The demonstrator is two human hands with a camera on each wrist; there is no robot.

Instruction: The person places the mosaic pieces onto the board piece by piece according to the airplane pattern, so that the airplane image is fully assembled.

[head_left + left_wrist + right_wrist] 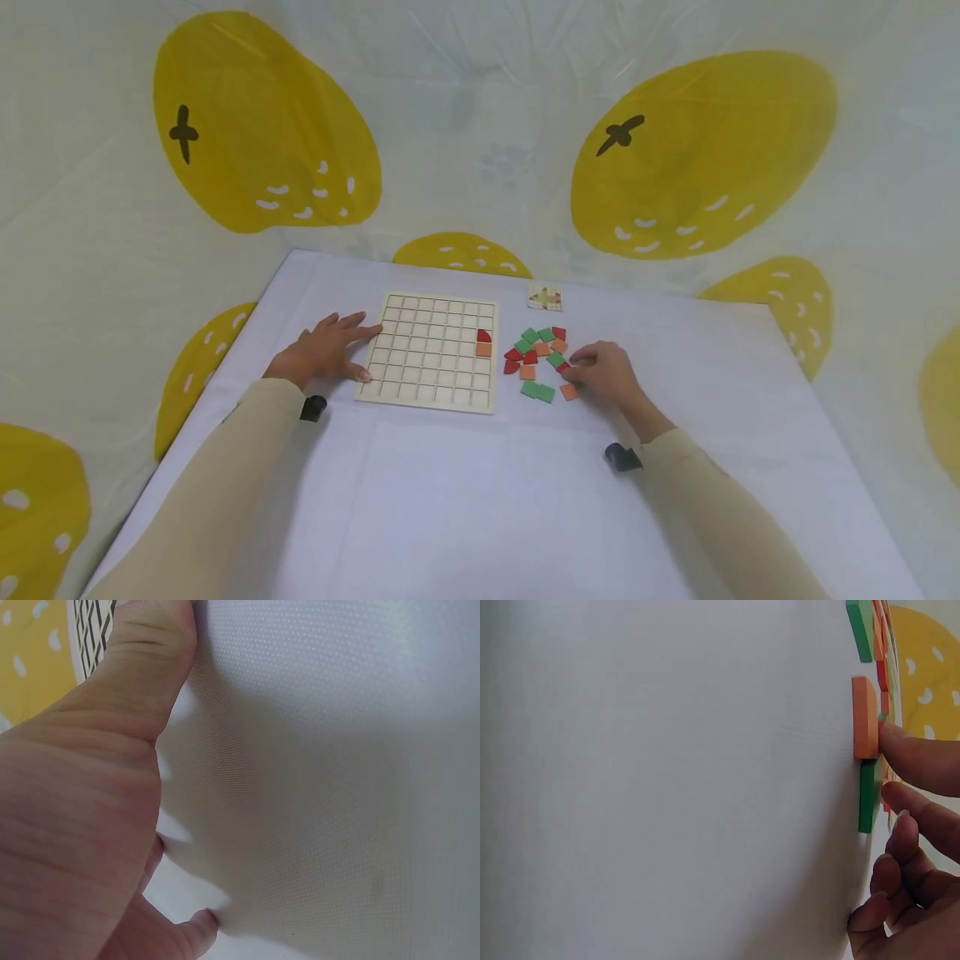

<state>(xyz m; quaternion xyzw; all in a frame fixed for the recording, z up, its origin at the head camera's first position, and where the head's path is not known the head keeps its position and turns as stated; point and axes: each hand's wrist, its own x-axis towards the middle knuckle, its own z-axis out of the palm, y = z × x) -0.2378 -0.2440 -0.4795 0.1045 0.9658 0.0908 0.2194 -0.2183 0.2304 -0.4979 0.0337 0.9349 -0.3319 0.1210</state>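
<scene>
In the head view a pale wooden grid board [427, 354] lies on the table. Near its right edge sit a red quarter-round tile [483, 336] and an orange square tile [483, 350]. My left hand [324, 346] spreads its fingers at the board's left edge, with thumb and fingertip touching the rim. Bent over the loose tiles, my right hand [606, 373] pinches a small red tile [563, 367] beside a green tile [556, 359]. The right wrist view shows the thumb and index finger close behind an orange tile [865, 720]; the fingertips partly hide the red tile.
Several green, orange and red tiles lie between the board and my right hand, including a green pair [537, 391] at the front. A small pattern card [545, 297] stands at the back. The white-covered table [480, 500] meets a fruit-print curtain [480, 125].
</scene>
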